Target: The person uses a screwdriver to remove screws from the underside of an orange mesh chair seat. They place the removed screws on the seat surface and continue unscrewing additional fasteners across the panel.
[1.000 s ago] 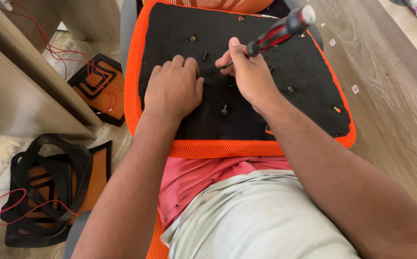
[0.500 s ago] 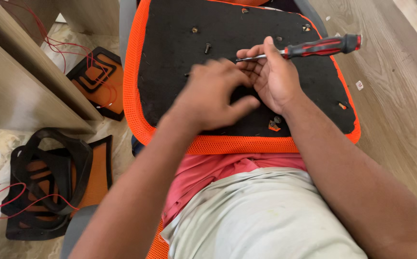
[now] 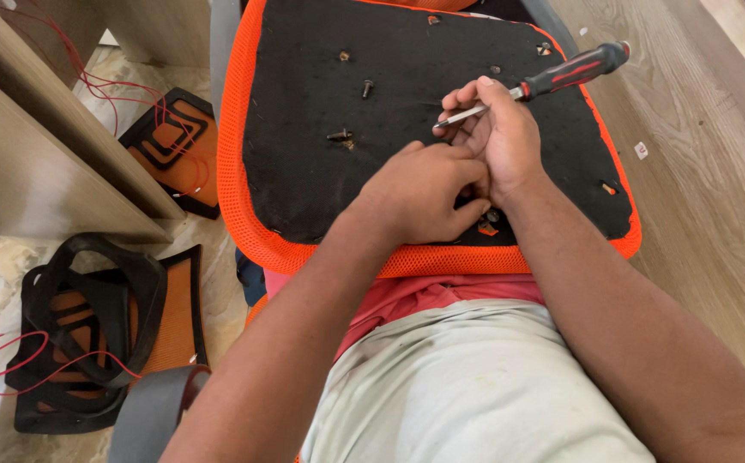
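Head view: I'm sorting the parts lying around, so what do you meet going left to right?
Stacked black and orange chair frames on the floor → loose screw on the seat panel → left hand → right hand → screwdriver handle.

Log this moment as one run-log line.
right hand: holds red-and-black-handled screwdriver | left hand: fingers at right palm | under: black-and-orange mesh seat pad
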